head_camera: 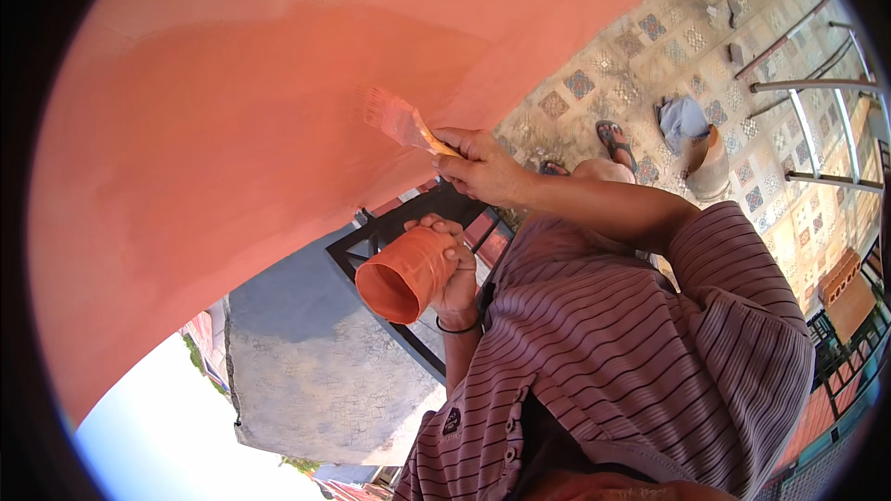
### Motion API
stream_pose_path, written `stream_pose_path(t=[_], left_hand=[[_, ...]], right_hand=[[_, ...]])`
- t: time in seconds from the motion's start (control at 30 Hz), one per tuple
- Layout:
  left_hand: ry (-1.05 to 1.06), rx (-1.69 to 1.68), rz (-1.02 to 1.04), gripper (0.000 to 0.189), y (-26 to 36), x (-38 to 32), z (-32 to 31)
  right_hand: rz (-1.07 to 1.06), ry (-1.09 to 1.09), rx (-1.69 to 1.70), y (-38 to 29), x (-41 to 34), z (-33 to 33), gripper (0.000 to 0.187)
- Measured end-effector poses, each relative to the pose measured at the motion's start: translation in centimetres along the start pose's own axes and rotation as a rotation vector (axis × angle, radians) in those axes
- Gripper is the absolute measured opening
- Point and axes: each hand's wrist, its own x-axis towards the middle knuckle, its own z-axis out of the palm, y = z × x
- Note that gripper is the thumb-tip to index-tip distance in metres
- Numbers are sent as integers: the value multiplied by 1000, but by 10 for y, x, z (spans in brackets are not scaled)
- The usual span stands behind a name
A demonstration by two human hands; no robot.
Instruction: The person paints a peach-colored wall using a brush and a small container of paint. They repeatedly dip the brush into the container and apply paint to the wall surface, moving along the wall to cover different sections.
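Note:
My right hand (480,163) grips the wooden handle of a flat paintbrush (406,122). Its ferrule and bristles are coated in orange paint, and the bristle tips appear to rest against the orange wall (230,146). A darker, wet-looking patch of paint spreads over the wall around the brush. Lower down, my left hand (452,264) is wrapped around an orange cylindrical paint container (407,275), tilted with its mouth facing the camera. The inside is shaded, so the paint level cannot be made out. A black band circles my left wrist.
Behind the container are a black metal frame (341,247) and a grey wall with cracked paint (313,376). A bucket (710,167) with a grey cloth (683,118) stands on the patterned tile floor (605,62). Metal ladder-like rails (807,83) and a hollow brick (840,275) lie farther right.

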Motion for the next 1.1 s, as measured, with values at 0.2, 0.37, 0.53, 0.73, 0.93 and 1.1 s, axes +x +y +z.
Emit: stream_pose_path(t=[0.2, 0.37, 0.53, 0.73, 0.93, 1.1], left_hand=[[-12, -36, 52, 38, 5, -11, -12], [-13, -12, 69, 38, 11, -18, -20], [-32, -40, 103, 37, 17, -26, -25], [-30, -51, 120, 36, 25, -35, -28], [-30, -75, 96, 36, 31, -33, -31], [-8, -89, 87, 35, 34, -31, -33]], right_hand=[[362, 427, -46, 78, 5, -98, 12], [456, 533, -113, 114, 24, -141, 15], [438, 524, -124, 130, 50, -142, 17], [207, 468, -109, 139, 91, -94, 19], [88, 322, -296, 125, 67, -38, 13], [144, 213, -230, 129, 19, -41, 16]])
